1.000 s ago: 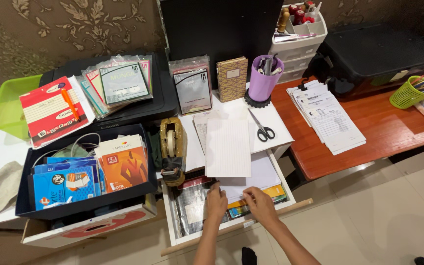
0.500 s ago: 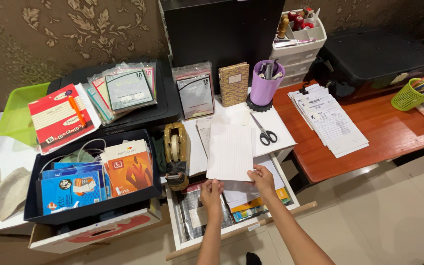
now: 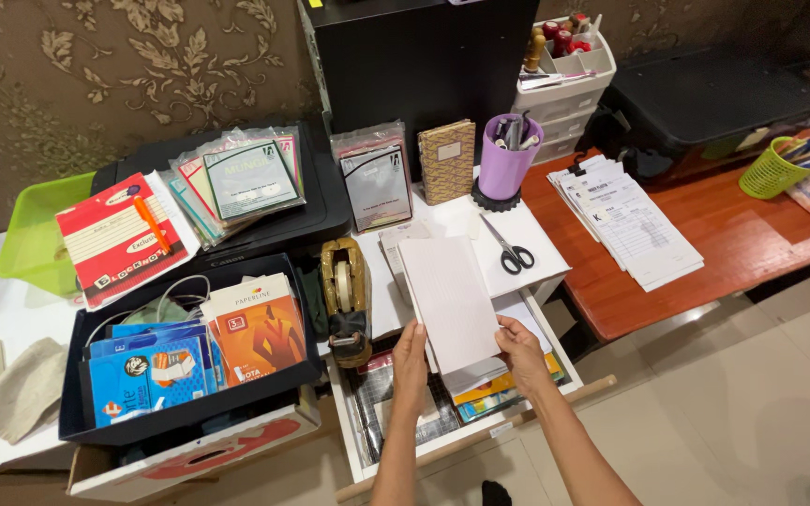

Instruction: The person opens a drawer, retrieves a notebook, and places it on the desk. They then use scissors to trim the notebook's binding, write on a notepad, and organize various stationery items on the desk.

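My left hand (image 3: 410, 359) and my right hand (image 3: 521, 350) hold the near edge of a stack of white lined paper (image 3: 449, 298), one hand at each lower corner. The stack is raised over an open white drawer (image 3: 424, 448) that holds more paper, coloured booklets (image 3: 485, 395) and a dark plastic sleeve (image 3: 396, 412). Its far end reaches over the white desk top (image 3: 532, 234). A brown tape dispenser (image 3: 345, 295) stands just left of my left hand.
Scissors (image 3: 508, 248) and a purple pen cup (image 3: 504, 157) sit behind the paper. A black box (image 3: 86, 412) of paper packs is at left, with a green tray (image 3: 35, 234) and a black printer (image 3: 321, 192) behind it. At right, forms (image 3: 625, 225) lie on a red-brown table (image 3: 733, 244).
Both hands came up out of the drawer, took the lined paper stack by its near edge and lifted it toward me, tilting it slightly.
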